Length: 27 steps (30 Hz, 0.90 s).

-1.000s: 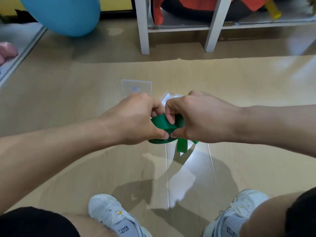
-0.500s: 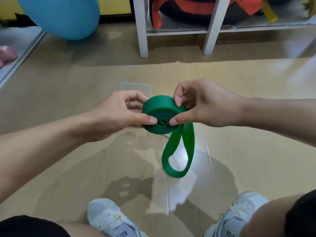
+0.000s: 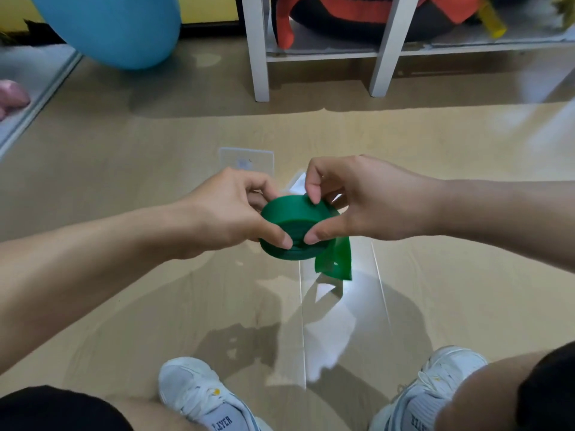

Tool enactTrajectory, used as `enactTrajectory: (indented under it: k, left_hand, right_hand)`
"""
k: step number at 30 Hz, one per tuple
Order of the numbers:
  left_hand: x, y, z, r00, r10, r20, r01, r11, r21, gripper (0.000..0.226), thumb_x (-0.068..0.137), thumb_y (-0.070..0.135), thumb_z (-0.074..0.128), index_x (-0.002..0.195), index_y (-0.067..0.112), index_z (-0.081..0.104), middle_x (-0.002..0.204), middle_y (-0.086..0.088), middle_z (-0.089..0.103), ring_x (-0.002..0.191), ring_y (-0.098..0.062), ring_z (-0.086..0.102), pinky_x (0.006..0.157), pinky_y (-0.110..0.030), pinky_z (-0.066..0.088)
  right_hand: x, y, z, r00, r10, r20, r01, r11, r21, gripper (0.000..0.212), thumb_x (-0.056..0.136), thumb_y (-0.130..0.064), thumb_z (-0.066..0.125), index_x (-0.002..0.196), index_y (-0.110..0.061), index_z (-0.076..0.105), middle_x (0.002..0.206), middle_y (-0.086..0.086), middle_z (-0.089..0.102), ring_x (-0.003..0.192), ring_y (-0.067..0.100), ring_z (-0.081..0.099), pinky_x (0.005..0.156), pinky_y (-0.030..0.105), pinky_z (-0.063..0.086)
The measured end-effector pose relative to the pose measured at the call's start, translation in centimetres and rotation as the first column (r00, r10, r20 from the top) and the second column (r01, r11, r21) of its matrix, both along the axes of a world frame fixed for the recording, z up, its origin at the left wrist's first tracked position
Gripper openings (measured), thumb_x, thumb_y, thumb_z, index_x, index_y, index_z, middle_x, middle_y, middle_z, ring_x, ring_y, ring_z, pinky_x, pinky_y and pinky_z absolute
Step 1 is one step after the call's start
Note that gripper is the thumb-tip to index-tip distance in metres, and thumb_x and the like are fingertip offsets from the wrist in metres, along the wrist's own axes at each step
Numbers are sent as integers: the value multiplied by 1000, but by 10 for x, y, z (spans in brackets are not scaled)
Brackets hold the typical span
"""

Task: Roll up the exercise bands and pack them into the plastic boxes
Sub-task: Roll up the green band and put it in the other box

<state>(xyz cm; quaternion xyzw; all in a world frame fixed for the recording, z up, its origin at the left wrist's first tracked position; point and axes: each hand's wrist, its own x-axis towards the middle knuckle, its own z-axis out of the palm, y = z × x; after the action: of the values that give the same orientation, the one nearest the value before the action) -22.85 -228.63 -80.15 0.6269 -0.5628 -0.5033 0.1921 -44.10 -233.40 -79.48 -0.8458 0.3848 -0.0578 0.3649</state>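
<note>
While I crouch over the wooden floor (image 3: 435, 150), both my hands hold a green exercise band (image 3: 292, 213) that is wound into a thick coil, held in the air between my knees and a clear plastic box (image 3: 246, 159) lying on the floor beyond. My left hand (image 3: 227, 213) grips the coil from its left side, thumb pressed on the near face close to the centre and fingers curled behind the rim. My right hand (image 3: 367, 203) grips it from the right, thumb tip on the near face just beside my left thumb, forefinger bent down onto the top of the outer wrap. A short loose tail of the band (image 3: 334, 262) hangs from the lower right of the coil, folded on itself, clear of the floor. Just behind the coil something pale and shiny shows between my hands; I cannot tell what it is. My white sneakers (image 3: 199, 396) frame the bottom of the view, one on each side, with dark shorts (image 3: 56, 412) at the corners. Farther back stand the white legs of a shelf (image 3: 258, 57) carrying an orange and black bag (image 3: 357, 17), and a blue exercise ball (image 3: 118, 26) sits at the upper left.
</note>
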Motion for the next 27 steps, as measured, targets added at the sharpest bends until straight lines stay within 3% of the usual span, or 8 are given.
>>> enactTrajectory:
  k: [5,8,10,13,16,20,24,27]
  left_hand:
    - [5,-3,-2,981,108,-159,-108,994,4,40,66,-14,83,88,7,57,97,-19,78,87,-32,76,74,-33,63]
    - [6,-2,-6,983,91,-159,-94,996,-9,38,70,-13,82,91,9,58,98,-13,79,89,-28,76,78,-36,63]
    - [1,-1,-6,999,0,-37,-1,999,-43,42,73,0,87,102,15,61,99,-4,79,94,-24,76,89,-43,61]
    - [-11,3,-3,956,-99,277,149,975,-164,41,66,31,94,97,34,68,90,14,76,82,-3,72,77,-29,58]
    - [-14,2,-2,947,-79,310,144,971,-191,31,65,30,94,87,29,72,81,12,78,72,-6,73,74,-36,62]
    - [0,0,0,998,-37,49,41,995,-90,39,63,12,95,95,13,73,89,-4,80,86,-24,78,86,-45,62]
    - [7,-2,1,976,64,-207,-73,997,-37,32,70,4,85,98,8,68,93,-8,80,81,-18,75,67,-28,60]
    - [10,-4,-1,932,128,-339,-130,991,17,38,64,11,80,99,9,65,101,-11,79,90,-22,76,77,-34,63]
  right_hand:
    - [-8,-7,-1,995,-71,64,70,997,16,40,70,-38,90,88,-26,57,89,-7,75,83,13,73,74,44,62]
    - [-4,-5,2,996,-79,49,79,997,-2,35,75,-35,88,88,-27,56,85,-5,76,76,13,74,71,45,61]
    - [-1,-2,2,999,-52,-14,51,998,-37,33,78,-35,86,89,-29,56,87,-5,76,79,12,72,73,44,61]
    - [5,5,-2,989,8,-145,-34,984,-173,32,81,-39,80,90,-32,51,83,-6,73,76,1,58,75,40,55]
    - [8,9,-3,988,28,-149,-56,980,-189,32,82,-38,78,90,-33,48,77,-7,70,70,1,55,71,39,55]
    - [5,4,-1,1000,-6,3,6,996,-92,32,81,-37,82,90,-29,53,93,-8,75,86,14,71,79,41,60]
    - [-4,-8,0,987,-111,112,106,993,55,41,73,-33,89,87,-15,54,87,-3,76,80,17,73,78,48,59]
    - [-7,-11,2,973,-153,176,136,985,102,43,72,-29,89,90,-10,55,86,-2,77,78,19,74,77,50,60]
